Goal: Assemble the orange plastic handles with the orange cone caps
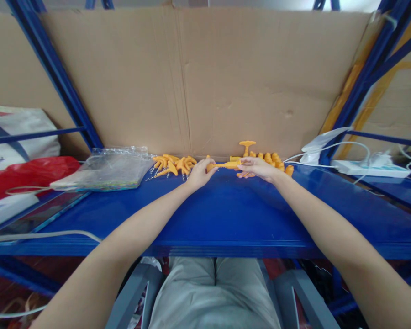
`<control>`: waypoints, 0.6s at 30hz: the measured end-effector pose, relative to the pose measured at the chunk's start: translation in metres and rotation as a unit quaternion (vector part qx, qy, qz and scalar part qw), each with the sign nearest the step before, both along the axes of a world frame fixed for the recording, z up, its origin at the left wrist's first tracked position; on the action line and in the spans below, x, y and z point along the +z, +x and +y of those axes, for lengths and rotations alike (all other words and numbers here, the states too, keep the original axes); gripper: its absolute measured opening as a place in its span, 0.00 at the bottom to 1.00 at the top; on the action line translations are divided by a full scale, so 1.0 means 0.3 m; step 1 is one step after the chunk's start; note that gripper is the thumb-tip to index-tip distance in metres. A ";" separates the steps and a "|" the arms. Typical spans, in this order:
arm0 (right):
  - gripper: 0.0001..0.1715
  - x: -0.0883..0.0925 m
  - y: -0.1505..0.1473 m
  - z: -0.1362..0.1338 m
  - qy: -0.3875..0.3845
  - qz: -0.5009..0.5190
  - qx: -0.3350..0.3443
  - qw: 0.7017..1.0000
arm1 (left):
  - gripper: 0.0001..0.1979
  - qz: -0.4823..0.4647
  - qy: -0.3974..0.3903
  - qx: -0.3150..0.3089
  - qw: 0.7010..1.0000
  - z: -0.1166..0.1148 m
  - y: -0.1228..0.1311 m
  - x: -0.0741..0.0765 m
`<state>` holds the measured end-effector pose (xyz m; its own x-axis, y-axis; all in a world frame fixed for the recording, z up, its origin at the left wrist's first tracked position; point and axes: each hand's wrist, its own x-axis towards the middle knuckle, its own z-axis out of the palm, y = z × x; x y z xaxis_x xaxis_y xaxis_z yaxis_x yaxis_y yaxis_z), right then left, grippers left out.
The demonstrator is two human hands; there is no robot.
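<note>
My left hand pinches the orange T-shaped handle of a corkscrew near the back of the blue shelf. My right hand is closed around an orange plastic sleeve, which lines up with the corkscrew and meets it end to end. Left of my left hand lies a pile of orange-handled corkscrews with bare metal spirals. Behind my right hand, an orange T-handled piece stands upright. Several orange sleeves are grouped beside and behind that hand, partly hidden by it.
Clear plastic bags lie flat on the blue shelf at left, near a red bag. A cardboard panel rises along the back. At right are a white power strip and cables. Blue metal posts flank the shelf.
</note>
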<state>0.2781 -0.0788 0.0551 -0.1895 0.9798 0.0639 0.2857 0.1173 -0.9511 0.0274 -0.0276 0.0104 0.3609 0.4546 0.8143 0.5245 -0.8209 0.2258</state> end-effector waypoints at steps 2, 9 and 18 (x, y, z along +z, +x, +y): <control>0.15 -0.003 0.001 0.003 -0.002 -0.004 0.005 1.000 | 0.05 0.003 0.000 -0.002 1.000 0.001 -0.002 0.000; 0.16 -0.014 0.008 0.011 0.012 -0.025 0.031 0.999 | 0.07 0.014 -0.001 0.017 1.000 -0.007 -0.007 0.001; 0.13 -0.011 -0.005 0.002 0.007 -0.012 0.021 1.000 | 0.08 0.023 0.002 0.049 0.999 -0.017 -0.010 0.007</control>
